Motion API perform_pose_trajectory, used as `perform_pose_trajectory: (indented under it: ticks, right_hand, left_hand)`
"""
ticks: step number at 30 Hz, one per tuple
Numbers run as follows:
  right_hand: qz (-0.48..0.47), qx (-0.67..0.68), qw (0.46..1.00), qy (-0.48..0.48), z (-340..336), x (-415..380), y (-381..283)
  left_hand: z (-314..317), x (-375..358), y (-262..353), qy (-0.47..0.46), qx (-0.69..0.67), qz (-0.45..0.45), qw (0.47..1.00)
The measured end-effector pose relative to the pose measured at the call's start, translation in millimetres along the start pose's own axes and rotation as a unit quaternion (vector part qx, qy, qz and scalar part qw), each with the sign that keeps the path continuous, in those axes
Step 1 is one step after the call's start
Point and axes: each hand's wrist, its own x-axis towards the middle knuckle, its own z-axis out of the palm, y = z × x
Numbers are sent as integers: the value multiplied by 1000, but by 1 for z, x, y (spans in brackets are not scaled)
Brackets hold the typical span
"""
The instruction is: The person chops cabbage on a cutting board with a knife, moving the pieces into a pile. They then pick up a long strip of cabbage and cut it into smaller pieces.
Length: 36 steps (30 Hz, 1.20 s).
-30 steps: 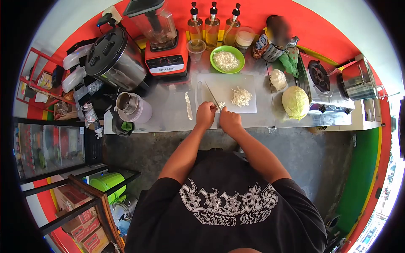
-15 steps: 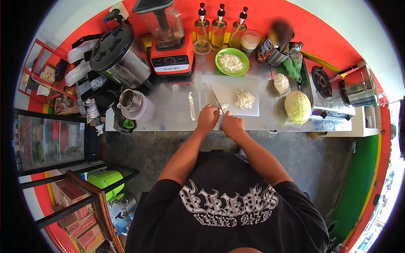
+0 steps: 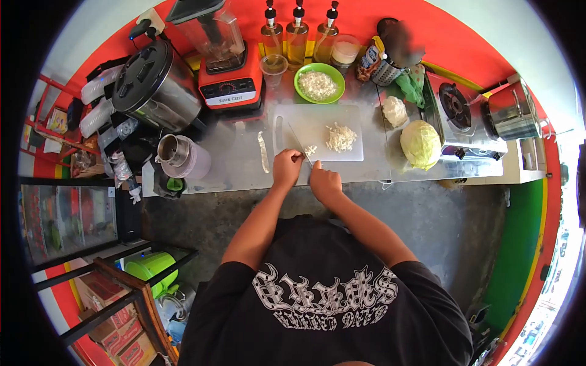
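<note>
My left hand (image 3: 286, 168) is at the near left edge of a white cutting board (image 3: 299, 111), fingertips pinched beside a knife (image 3: 298, 140); what they pinch is too small to make out. My right hand (image 3: 326, 183) is closed around the knife's handle at the near edge of the board. The thin blade slants up and left over the board. A few pale chopped bits (image 3: 311, 149) lie right of the blade. Farther right on the board is a larger pile of white shreds (image 3: 340, 138). Behind the board, a green bowl (image 3: 339, 93) holds more white shreds.
A pale green cabbage (image 3: 420, 145) and a white lump (image 3: 395, 111) sit right of the board, near a stove (image 3: 456, 107). A red blender (image 3: 231, 91), pump bottles (image 3: 297, 44) and a plastic cup (image 3: 273, 68) stand behind. At left are a large steel pot (image 3: 174, 91) and jug (image 3: 194, 160).
The whole view has shifted, so the counter and its objects appear farther left. Both hands remain at the board's near edge, with the right hand slightly closer to my body.
</note>
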Motion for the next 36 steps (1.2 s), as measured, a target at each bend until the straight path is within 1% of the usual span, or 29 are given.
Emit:
perform_pose_trajectory:
  ticks: [3, 5, 6, 8, 9, 11, 14, 15, 17, 21, 23, 26, 30, 33, 36]
  right_hand:
    - [-1, 8, 1000, 13, 0, 12, 0]
    - [-29, 14, 999, 15, -12, 19, -1]
    - [-24, 20, 999, 16, -13, 17, -1]
    - [-52, -3, 998, 43, -14, 14, -1]
    - [-49, -1, 998, 43, -12, 10, -1]
    - [-22, -6, 1000, 22, -7, -1, -3]
    - [-15, 2, 999, 40, 10, 5, 0]
    - [-17, 4, 999, 39, 5, 7, -2]
    - [-29, 12, 999, 39, -8, 17, -3]
    - [-47, 13, 998, 37, -17, 18, -3]
    - [-28, 8, 1000, 9, -18, 7, -2]
    - [-16, -5, 999, 28, 3, 7, 0]
    - [-31, -3, 999, 36, -8, 18, -5]
    - [-36, 2, 999, 14, -20, 17, -5]
    - [-41, -22, 999, -11, -17, 7, -2]
  left_hand:
    - [-3, -1, 2, -15, 5, -19, 1000]
    - [-3, 0, -4, -25, -4, 22, 999]
    - [-4, 1, -2, -31, -1, 25, 999]
    - [-3, -1, 2, -24, 7, 22, 999]
    - [-1, -2, 3, -27, 7, 24, 999]
    - [2, -2, 4, -5, 42, -4, 999]
    - [3, -4, 3, 8, 47, 11, 999]
    - [0, -6, 5, 9, 50, 10, 999]
    - [-5, -7, 10, -13, 55, 72, 996]
    - [-9, -7, 6, -23, 69, 94, 993]
    - [-9, -7, 1, -14, 63, 123, 990]
    - [-1, -6, -5, 3, 49, 87, 995]
    - [-5, -6, -1, -2, 51, 74, 996]
    - [-5, -3, 0, -13, 22, 51, 998]
    - [-3, -2, 0, 2, 2, 36, 999]
